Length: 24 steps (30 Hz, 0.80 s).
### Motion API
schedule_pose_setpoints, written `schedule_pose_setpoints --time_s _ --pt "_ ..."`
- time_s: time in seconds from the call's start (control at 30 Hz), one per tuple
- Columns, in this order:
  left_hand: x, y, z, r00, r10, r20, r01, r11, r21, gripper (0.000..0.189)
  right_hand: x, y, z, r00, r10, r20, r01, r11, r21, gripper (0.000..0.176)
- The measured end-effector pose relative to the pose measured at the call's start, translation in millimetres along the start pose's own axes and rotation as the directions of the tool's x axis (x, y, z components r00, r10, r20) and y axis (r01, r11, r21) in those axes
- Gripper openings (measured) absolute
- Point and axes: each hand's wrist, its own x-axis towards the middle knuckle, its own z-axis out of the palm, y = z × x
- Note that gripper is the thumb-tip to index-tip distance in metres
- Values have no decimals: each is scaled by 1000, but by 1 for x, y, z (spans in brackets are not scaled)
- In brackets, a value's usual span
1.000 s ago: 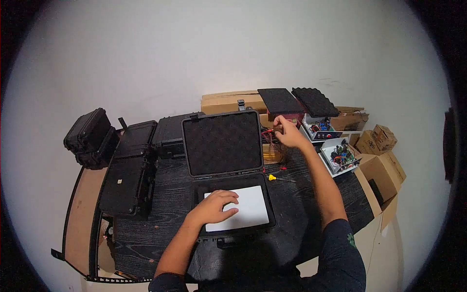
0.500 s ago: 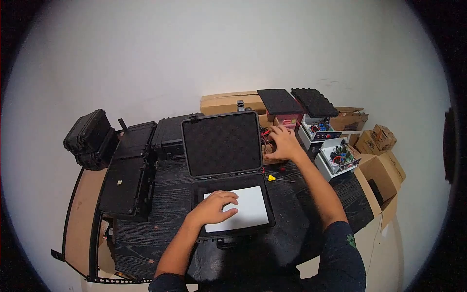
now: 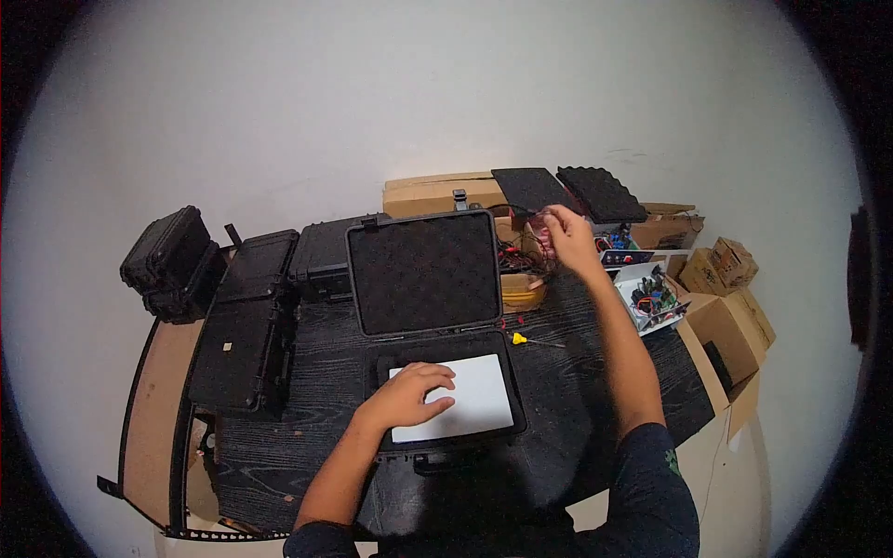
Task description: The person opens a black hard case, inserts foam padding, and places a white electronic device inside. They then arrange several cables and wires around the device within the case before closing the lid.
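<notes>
A black hard case [image 3: 521, 409] stands with its lid up, and foam [image 3: 423, 274] lines the lid. Inside its base lies a flat white panel [image 3: 479, 400]. My left hand [image 3: 409, 395] rests on the panel's left part, fingers apart and holding nothing. Above a cardboard box of red and black wires [image 3: 516, 244], my right hand [image 3: 567, 232] has its fingers pinched on a black cable [image 3: 512, 208]. The cable runs left from the fingers toward the top of the lid; its far end is hidden.
A yellow-handled screwdriver [image 3: 521, 339] lies right of the case. White enclosures with exposed electronics [image 3: 651, 298] stand at the right, near an open carton [image 3: 726, 344]. More black cases [image 3: 242, 353] line the left side. Foam sheets [image 3: 600, 193] lie at the back.
My right hand has moved up and slightly right from the wire box, closing on a black cable that now shows above it. My left hand stays on the white panel.
</notes>
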Motion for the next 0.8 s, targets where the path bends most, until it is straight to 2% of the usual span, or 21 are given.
schedule_pose_setpoints --time_s 0.03,0.17,0.3,0.33,0.5,0.53,0.63,0.67,0.77,0.8 --pt "0 0 0 1000 2 0 -2 1000 -4 30 2 0 -3 1000 17 -11 -16 999 52 26" --pt "0 -2 1 1000 13 -10 -13 1000 5 29 2 -19 -24 983 116 143 -153 947 282 28" --pt "0 1 0 1000 4 -13 -4 1000 0 29 -8 -36 -43 974 23 223 -87 956 282 24" --pt "0 2 -1 1000 -7 -10 7 1000 -4 29 -11 -33 -47 953 -4 302 -71 969 238 22" --pt "0 1 0 1000 -12 0 12 1000 -6 30 -27 -17 -46 747 -48 663 -1 997 73 17" --pt "0 1 0 1000 -10 -2 10 1000 -1 29 -30 -16 -42 685 -64 726 9 997 79 19" --pt "0 1 1 1000 -18 2 18 1000 12 30 -30 -7 -30 473 44 880 -84 996 -5 21" --pt "0 1 1 1000 -23 4 23 1000 16 30 -27 -7 -30 490 144 860 -102 989 -107 24" --pt "0 1 0 1000 -16 8 16 1000 13 30 -8 24 -4 819 90 567 -45 995 -94 25" --pt "0 1 0 1000 -16 7 16 1000 12 30 3 14 1 861 138 490 -4 965 -264 41"
